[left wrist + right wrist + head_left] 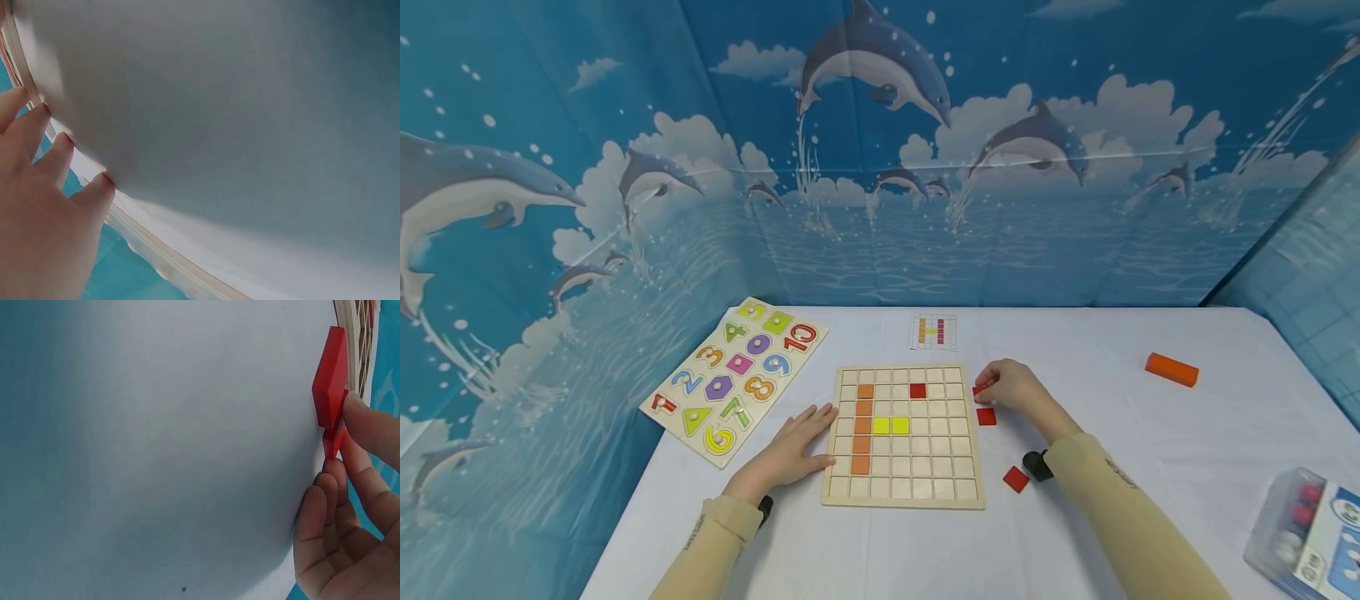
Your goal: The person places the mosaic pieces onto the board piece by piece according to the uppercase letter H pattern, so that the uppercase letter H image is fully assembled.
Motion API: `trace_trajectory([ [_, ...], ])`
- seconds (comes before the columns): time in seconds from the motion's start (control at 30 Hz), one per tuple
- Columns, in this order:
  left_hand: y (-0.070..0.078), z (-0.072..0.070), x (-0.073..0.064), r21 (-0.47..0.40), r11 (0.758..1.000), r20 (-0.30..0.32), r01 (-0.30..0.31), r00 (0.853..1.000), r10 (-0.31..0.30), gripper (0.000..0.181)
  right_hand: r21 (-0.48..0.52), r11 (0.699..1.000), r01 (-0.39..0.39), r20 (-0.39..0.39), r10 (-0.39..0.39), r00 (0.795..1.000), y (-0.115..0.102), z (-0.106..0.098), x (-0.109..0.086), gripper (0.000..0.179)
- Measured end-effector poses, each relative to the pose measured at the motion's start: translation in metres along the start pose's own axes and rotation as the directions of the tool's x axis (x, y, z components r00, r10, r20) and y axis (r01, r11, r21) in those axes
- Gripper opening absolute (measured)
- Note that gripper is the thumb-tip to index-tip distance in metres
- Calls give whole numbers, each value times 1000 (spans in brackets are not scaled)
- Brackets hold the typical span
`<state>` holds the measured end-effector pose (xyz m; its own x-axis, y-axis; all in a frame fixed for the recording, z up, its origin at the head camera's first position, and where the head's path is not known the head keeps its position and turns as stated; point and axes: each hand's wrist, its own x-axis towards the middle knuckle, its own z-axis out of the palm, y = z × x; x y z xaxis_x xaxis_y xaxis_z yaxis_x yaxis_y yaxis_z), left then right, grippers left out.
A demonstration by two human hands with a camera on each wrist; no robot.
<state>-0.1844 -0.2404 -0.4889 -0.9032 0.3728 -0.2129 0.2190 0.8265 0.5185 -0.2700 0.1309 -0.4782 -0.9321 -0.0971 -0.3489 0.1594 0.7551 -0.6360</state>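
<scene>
A wooden grid board (903,498) lies on the white table. An orange column (862,425), two yellow squares (891,426) and one red square (917,390) fill some of its cells. My left hand (790,447), fingers spread, touches the board's left edge; in the left wrist view its fingertips (103,181) meet that edge. Just off the board's right side, my right hand (1013,388) pinches a red square tile (334,439) between thumb and fingers. A second red tile (987,417) lies just nearer me, and a third red tile (1016,479) lies closer to the front.
A small pattern card (934,343) lies behind the board. At left is a number-and-shape puzzle board (752,379). An orange cylinder (1172,370) lies at right, and a clear plastic box (1273,533) stands at the front right. A dolphin-print curtain (880,250) hangs behind the table.
</scene>
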Motion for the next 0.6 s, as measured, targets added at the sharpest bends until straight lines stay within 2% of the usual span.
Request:
trace_trajectory([
  [0.27,0,-1,1,-3,1000,-1,-1,1000,1,73,-65,998,-9,27,11,1000,0,-4,-2,23],
  [0.6,-1,2,1,-3,1000,-3,7,1000,-7,73,-5,999,-32,-20,32,999,-1,-10,-8,22],
])
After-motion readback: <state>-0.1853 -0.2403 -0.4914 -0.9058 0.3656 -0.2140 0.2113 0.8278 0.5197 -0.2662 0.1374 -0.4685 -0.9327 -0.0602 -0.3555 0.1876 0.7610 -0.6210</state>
